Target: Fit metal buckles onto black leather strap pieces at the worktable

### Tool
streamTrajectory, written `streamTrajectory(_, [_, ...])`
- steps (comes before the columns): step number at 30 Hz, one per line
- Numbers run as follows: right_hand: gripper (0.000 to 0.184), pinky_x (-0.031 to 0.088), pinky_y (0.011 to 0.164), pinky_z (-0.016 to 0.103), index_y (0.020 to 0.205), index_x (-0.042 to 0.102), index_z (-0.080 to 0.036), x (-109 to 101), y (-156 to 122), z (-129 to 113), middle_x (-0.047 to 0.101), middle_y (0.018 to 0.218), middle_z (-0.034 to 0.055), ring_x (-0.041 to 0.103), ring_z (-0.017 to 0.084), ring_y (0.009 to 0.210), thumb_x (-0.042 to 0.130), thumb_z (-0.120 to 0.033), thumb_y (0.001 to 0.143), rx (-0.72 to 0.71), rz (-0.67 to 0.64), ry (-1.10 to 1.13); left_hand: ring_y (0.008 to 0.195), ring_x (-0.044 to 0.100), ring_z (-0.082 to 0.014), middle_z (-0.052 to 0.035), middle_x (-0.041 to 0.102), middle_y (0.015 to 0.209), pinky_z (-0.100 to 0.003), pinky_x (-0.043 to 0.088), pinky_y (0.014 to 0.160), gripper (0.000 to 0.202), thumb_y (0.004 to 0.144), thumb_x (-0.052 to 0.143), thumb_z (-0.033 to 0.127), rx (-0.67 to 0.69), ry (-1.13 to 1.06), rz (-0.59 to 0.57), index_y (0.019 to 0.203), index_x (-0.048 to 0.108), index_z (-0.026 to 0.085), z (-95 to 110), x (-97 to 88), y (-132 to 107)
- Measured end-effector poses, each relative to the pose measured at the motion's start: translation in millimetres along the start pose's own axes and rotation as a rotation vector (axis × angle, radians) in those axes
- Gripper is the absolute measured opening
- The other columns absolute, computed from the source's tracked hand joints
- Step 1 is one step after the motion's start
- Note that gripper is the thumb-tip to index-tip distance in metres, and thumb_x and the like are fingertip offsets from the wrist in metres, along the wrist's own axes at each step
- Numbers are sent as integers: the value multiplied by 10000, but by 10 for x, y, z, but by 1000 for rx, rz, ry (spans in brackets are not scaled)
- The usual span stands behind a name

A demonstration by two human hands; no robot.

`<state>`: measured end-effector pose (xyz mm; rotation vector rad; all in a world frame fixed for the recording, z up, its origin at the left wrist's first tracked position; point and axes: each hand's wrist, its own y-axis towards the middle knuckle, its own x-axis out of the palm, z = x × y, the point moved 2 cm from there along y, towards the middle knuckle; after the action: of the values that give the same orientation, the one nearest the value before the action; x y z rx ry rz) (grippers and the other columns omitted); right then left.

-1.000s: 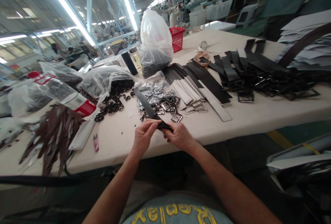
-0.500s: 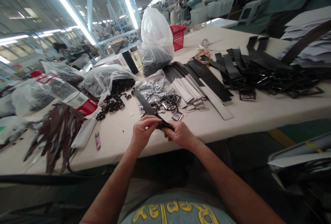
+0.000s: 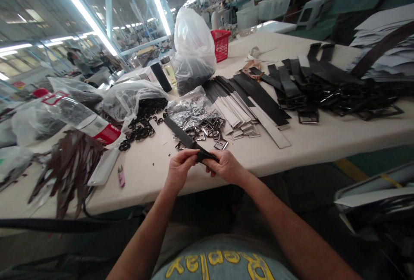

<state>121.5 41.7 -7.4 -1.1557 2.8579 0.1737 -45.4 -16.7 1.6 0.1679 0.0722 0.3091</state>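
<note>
A black belt strap (image 3: pixel 179 132) runs slantwise above the table's front edge, its far end reaching toward the buckles. My left hand (image 3: pixel 180 165) pinches it between thumb and fingers around the middle, where the strap looks folded or looped. Closed round its near end is my right hand (image 3: pixel 227 167), thumb on top. Fingers hide part of the fold, and I cannot tell whether a buckle sits inside it. Just beyond lie loose metal buckles (image 3: pixel 221 143) and a clear plastic bag (image 3: pixel 189 107) of more buckles.
Strap pieces (image 3: pixel 231 114) lie stacked behind the buckles, with buckled belts (image 3: pixel 343 94) to the right. Black loops (image 3: pixel 140 129), brown strips (image 3: pixel 66 165), pink snips (image 3: pixel 121 176) and a plastic bottle (image 3: pixel 86 120) are on the left. A red basket (image 3: pixel 221 46) stands farther back.
My left hand has shifted slightly right along the strap, toward my right hand. The strap's far end sits a little lower and more to the left in view.
</note>
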Motion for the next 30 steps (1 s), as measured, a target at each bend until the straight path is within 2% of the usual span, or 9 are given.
streamTrajectory(4, [279,461,467,182,913,669,-147,5,14,19,656,651,5,612,101,485,577,-410,897,-2,7,-24,637,561,-114,-11,690,716,-243,478,631,145,765,749,284,-32,20,-21,880,782,201,17,-16,2])
streamTrajectory(9, [266,455,455,187,846,643,-155,17,29,17,668,631,7,622,109,473,578,-409,890,14,71,-78,802,633,-152,-35,710,853,-267,510,766,110,792,715,235,90,165,4,877,777,204,220,43,-29])
streamTrajectory(12, [269,455,454,191,825,630,-160,18,32,7,660,620,2,618,111,469,575,-415,888,22,83,-69,884,649,-176,-55,703,940,-288,525,811,155,786,728,251,108,144,-15,927,772,204,267,82,-63])
streamTrajectory(15, [209,465,475,191,839,614,-158,5,33,1,652,650,0,624,110,498,563,-357,882,13,36,-25,840,651,-174,-53,688,912,-283,536,767,140,745,767,244,86,106,-6,876,772,196,221,120,-66])
streamTrajectory(18, [83,477,534,191,878,600,-162,-32,27,-15,655,717,-1,641,115,584,567,-224,833,-48,-8,-47,757,631,-151,-36,661,835,-253,525,687,89,725,776,211,94,152,-19,813,776,200,151,176,-48])
streamTrajectory(20, [126,476,571,192,919,605,-169,-61,18,-27,652,747,-5,640,122,647,579,-172,795,-82,-19,-109,728,621,-142,-26,649,811,-241,518,657,91,718,778,195,128,209,-9,806,784,214,132,206,-44])
streamTrajectory(23, [152,483,595,203,963,612,-172,-83,5,-33,646,768,0,639,134,690,600,-244,831,-76,-25,-105,740,632,-144,-27,663,831,-244,525,668,139,742,748,166,202,315,-6,850,793,240,170,221,-54])
streamTrajectory(27, [265,504,571,222,971,600,-155,-66,7,-10,649,772,17,652,133,632,578,-407,893,-62,-3,46,809,665,-165,-43,712,888,-273,537,742,219,818,669,146,287,422,-118,968,781,260,252,213,-64])
streamTrajectory(30, [321,500,536,221,954,611,-149,-48,14,2,644,726,15,638,122,575,570,-463,899,-47,41,80,763,669,-157,-35,721,872,-287,539,749,239,841,668,183,227,376,-119,1060,740,243,235,218,-54])
